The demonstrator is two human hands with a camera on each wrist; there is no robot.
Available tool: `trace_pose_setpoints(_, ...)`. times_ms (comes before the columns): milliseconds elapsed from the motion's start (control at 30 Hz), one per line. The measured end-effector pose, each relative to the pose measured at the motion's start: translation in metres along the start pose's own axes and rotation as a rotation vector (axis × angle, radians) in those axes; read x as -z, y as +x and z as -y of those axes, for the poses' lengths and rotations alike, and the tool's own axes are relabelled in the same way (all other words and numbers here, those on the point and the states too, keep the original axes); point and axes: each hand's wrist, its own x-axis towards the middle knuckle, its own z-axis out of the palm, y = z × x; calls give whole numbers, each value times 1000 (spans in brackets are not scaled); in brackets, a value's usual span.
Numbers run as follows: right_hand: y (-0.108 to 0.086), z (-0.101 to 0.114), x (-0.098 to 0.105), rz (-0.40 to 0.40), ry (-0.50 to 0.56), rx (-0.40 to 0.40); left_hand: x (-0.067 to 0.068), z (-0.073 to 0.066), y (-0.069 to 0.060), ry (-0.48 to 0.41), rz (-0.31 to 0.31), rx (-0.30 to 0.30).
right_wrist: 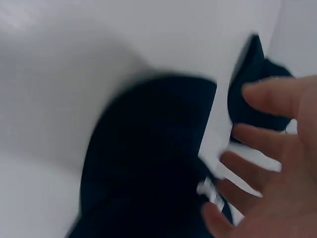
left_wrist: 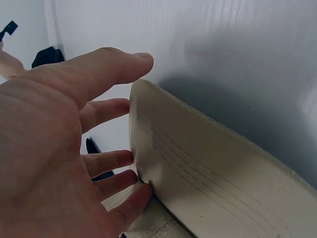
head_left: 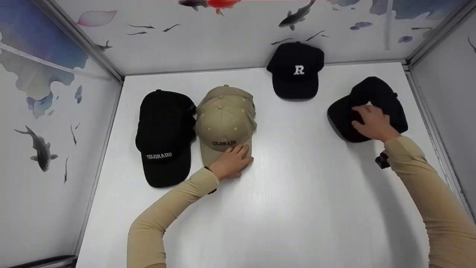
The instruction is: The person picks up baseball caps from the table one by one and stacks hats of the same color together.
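Observation:
My left hand (head_left: pixel 231 162) touches the brim edge of the front beige baseball cap (head_left: pixel 223 123), which reads COLORADO. That cap is nested over at least one more beige cap. In the left wrist view, spread fingers (left_wrist: pixel 111 159) meet the edge of the brim (left_wrist: pixel 208 158) while the thumb stays apart from it. On the right side, my right hand (head_left: pixel 375 123) hovers over or touches a dark navy cap (head_left: pixel 372 87), turned with its brim to the left. Its fingers (right_wrist: pixel 262 141) are loosely spread beside white lettering on the cap in the right wrist view, gripping nothing.
Left of the beige caps lies a stack of black COLORADO caps (head_left: pixel 163 137), brims toward me. A dark cap with a white R (head_left: pixel 297 83) sits at the back edge against the wall. Panels printed with fish (head_left: pixel 41 149) enclose the white table (head_left: pixel 290 223).

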Motion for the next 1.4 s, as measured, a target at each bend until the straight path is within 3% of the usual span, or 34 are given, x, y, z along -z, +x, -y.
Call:
trace_pose_setpoints(100, 1, -22, 14, -148, 108, -86, 0, 1, 0, -5, 1, 2)
trace_pose_setpoints(167, 1, -35, 22, -200, 198, -157, 0, 1, 1, -6, 14, 7)
trace_pose_setpoints(333, -4, -62, 33, -229, 434, -327, 1, 1, 1, -22, 33, 13)
trace_pose_setpoints(500, -13, -78, 30, -258, 585, -421, -2, -1, 0, -32, 41, 2)
trace_pose_setpoints(700, -16, -83, 30, -255, 731, -432, -5, -1, -2, -18, 41, 5)
trace_pose_setpoints(867, -11, -72, 44, -357, 836, -501, -3, 1, -2, -30, 54, 2)
trace_pose_setpoints(967, -10, -63, 54, -406, 847, -536, -2, 2, -2, -44, 64, 1)
trace_pose_setpoints(1133, -7, -47, 67, -364, 784, -480, -2, 1, -2, -41, 66, 6)
trace_pose_setpoints(1233, -4, -36, 73, -351, 742, -408, -2, 1, -3, -53, 57, 8)
trace_pose_setpoints(1400, 1, -17, 84, -358, 759, -286, -3, 1, -4, -53, 55, 10)
